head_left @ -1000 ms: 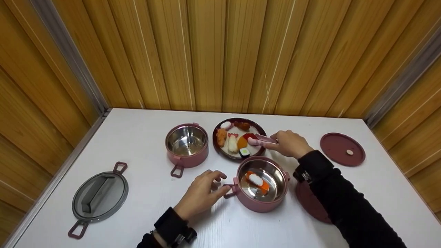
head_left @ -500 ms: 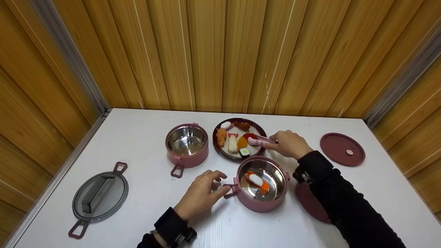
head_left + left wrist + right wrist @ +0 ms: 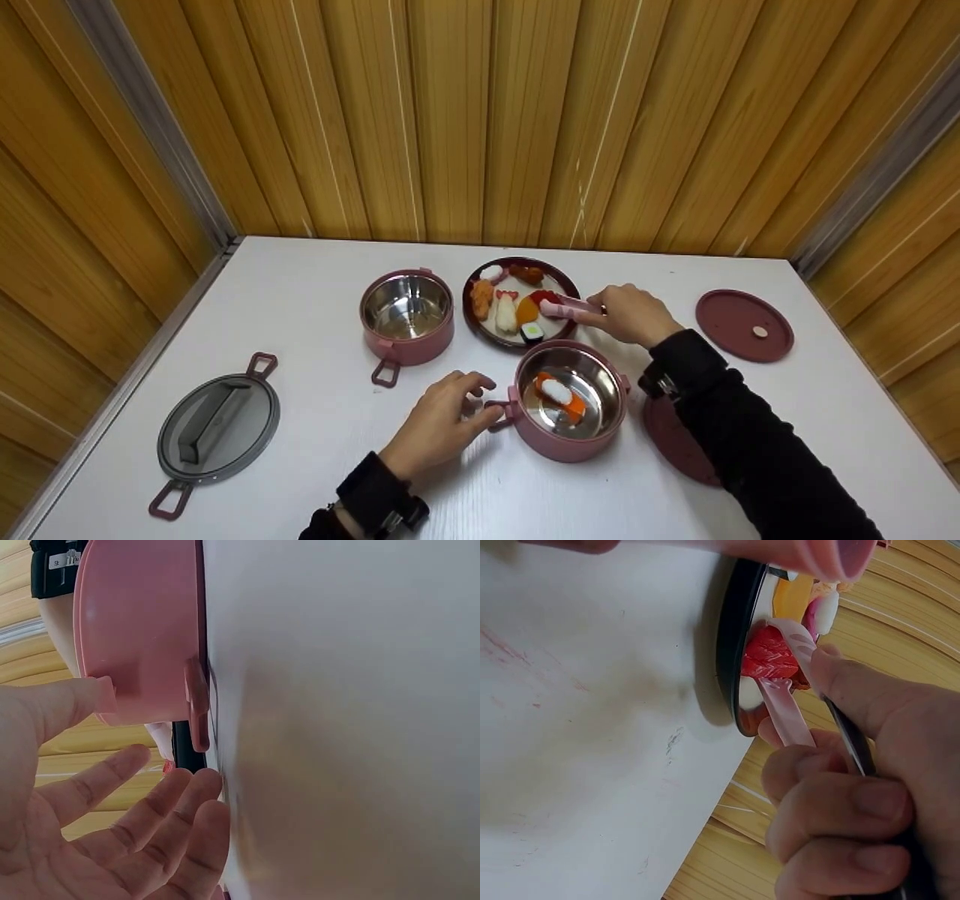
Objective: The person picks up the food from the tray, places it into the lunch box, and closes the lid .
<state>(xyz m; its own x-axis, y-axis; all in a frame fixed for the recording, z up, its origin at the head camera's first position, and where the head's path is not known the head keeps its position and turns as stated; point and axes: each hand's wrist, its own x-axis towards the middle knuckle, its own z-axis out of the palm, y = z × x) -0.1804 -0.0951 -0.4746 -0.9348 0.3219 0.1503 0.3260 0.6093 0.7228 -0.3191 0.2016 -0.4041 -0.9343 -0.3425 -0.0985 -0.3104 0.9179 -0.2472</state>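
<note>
My right hand (image 3: 634,313) grips a pair of tongs (image 3: 789,716) with pink tips and dark handles. In the right wrist view the tips lie on either side of a red toy food piece (image 3: 769,654) at the edge of a dark-rimmed plate (image 3: 729,637). Below the plate in the head view stands a pink pot (image 3: 566,448) with a steel inside, holding an orange-and-white toy sushi (image 3: 557,391). My left hand (image 3: 439,420) is beside this pot, fingers loosely bent and apart. Its thumb (image 3: 71,701) reaches the pot's side, above the drooping loop handle (image 3: 197,709).
Another pink pot (image 3: 409,351) stands left of the plate. A grey lid (image 3: 244,435) with two loop handles lies at the left. At the right is a maroon lid (image 3: 731,322); a second maroon disc (image 3: 675,442) is partly under the right forearm. Wood-patterned panels (image 3: 450,120) border the table.
</note>
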